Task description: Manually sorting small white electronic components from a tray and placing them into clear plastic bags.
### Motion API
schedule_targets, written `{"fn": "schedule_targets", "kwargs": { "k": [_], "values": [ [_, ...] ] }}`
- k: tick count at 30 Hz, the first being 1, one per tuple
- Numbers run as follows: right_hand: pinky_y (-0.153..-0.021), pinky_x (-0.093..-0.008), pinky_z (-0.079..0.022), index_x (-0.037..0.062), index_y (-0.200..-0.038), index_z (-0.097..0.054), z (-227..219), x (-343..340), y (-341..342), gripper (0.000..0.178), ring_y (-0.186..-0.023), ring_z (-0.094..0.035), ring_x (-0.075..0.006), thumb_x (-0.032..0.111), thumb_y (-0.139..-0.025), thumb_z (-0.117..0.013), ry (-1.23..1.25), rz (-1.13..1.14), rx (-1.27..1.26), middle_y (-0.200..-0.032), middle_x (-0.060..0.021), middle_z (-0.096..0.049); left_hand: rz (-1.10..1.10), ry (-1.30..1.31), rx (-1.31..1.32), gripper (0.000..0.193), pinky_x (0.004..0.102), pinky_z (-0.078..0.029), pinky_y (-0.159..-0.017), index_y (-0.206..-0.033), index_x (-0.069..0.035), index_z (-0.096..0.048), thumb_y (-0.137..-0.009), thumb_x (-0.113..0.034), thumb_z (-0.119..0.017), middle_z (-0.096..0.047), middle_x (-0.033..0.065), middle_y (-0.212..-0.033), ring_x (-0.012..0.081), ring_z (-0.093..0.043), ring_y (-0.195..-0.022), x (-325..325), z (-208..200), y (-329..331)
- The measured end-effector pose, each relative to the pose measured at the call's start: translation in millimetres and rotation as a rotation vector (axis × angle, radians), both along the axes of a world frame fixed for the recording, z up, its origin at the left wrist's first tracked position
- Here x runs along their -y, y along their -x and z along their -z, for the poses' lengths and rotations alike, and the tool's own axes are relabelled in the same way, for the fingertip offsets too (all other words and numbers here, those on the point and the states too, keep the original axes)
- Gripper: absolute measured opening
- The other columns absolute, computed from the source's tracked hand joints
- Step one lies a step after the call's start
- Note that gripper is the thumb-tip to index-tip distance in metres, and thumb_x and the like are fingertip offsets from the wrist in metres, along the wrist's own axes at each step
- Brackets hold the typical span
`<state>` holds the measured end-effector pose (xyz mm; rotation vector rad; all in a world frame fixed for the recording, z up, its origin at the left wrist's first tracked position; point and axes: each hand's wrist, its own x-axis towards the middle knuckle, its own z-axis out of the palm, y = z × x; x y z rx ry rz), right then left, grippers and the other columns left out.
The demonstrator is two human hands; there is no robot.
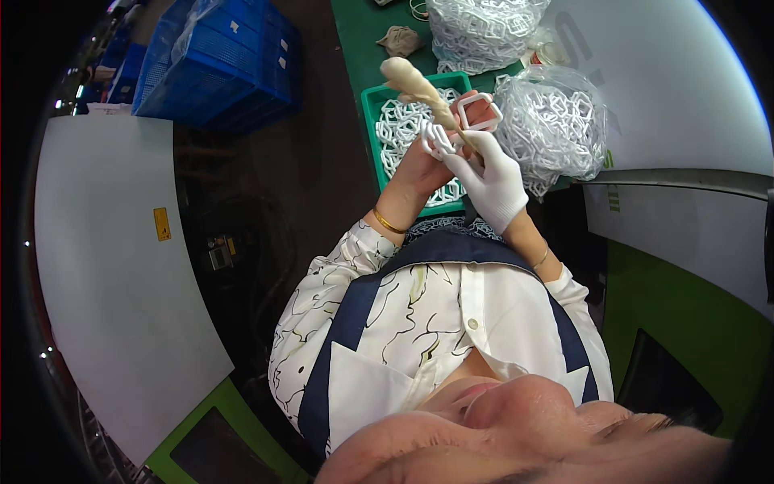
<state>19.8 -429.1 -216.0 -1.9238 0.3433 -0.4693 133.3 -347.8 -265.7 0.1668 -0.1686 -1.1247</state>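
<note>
My left hand (418, 171), bare with a gold bangle at the wrist, is closed around several small white plastic frames (436, 139). One larger squarish white frame (480, 112) stands up at its fingers. In a white glove, my right hand (495, 184) grips the thin end of a stick with a cream, cloth-like wrapped head (413, 84), which points up and to the left across the left hand. Whether the stick touches the frames is hard to tell. Below both hands lies a green tray (451, 78) filled with similar white frames (395, 129).
Two clear bags of white frames (480, 36) (560, 129) stand behind and right of the tray. A crumpled grey-brown cloth (401, 40) lies on the green tabletop (355, 48). Blue crates (242, 56) are at far left. Pale machine panels (113, 234) flank both sides.
</note>
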Motion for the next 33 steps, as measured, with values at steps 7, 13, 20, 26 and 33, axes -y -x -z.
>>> {"fn": "schedule_targets", "kwargs": {
  "k": [7, 13, 20, 26, 33],
  "values": [
    [-0.063, -0.0322, -0.050, 0.0062, -0.099, -0.063, 15.3, 5.9, 1.7, 0.018, -0.067, -0.065, -0.0222, 0.018, -0.089, -0.071, -0.015, -0.012, 0.002, -0.078, -0.0127, -0.065, 0.021, -0.032, -0.066, 0.054, 0.0386, -0.044, -0.109, -0.146, -0.004, -0.035, -0.096, -0.007, -0.055, -0.049, 0.0133, -0.141, 0.0289, -0.049, -0.131, -0.4, 11.0, 10.4],
    [-0.065, -0.0256, -0.043, 0.0021, -0.099, -0.059, 22.8, 31.2, 3.2, 0.011, -0.069, -0.047, -0.0080, 0.010, -0.093, -0.064, -0.045, 0.242, -0.021, -0.076, -0.0005, -0.051, -0.073, -0.064, -0.002, 0.043, 0.0385, -0.045, -0.109, -0.142, -0.005, -0.041, -0.100, -0.010, -0.052, -0.055, 0.0127, -0.133, 0.0252, -0.054, -0.126, -3.6, 9.4, 9.3],
    [-0.070, -0.0414, -0.050, 0.0081, -0.103, -0.058, 53.0, 35.6, 23.8, 0.020, -0.083, -0.065, -0.0399, 0.024, -0.103, -0.046, 0.197, 0.078, -0.157, -0.085, -0.0204, -0.065, -0.203, 0.018, 0.082, 0.043, 0.0410, -0.043, -0.110, -0.141, -0.003, -0.043, -0.100, -0.010, -0.052, -0.052, 0.0121, -0.136, 0.0253, -0.052, -0.126, -10.6, 20.4, -14.1],
    [-0.071, -0.0261, -0.046, 0.0028, -0.101, -0.060, 23.3, 37.9, 28.4, 0.018, -0.072, -0.052, -0.0107, 0.017, -0.103, -0.048, 0.017, 0.186, -0.078, -0.081, -0.0047, -0.059, -0.171, -0.028, 0.030, 0.047, 0.0413, -0.042, -0.110, -0.144, -0.001, -0.039, -0.099, -0.007, -0.050, -0.051, 0.0150, -0.139, 0.0284, -0.050, -0.129, -6.8, -3.6, -14.4],
    [-0.061, -0.0251, -0.047, 0.0031, -0.110, -0.057, 3.2, 5.5, 7.3, 0.032, -0.064, -0.054, -0.0098, 0.015, -0.086, -0.074, 0.057, 0.008, -0.189, -0.078, -0.0026, -0.060, -0.002, -0.019, -0.143, 0.049, 0.0385, -0.044, -0.106, -0.148, -0.002, -0.034, -0.103, -0.017, -0.045, -0.046, 0.0148, -0.143, 0.0275, -0.050, -0.128, 6.1, -2.2, 4.9]
  ]
}}
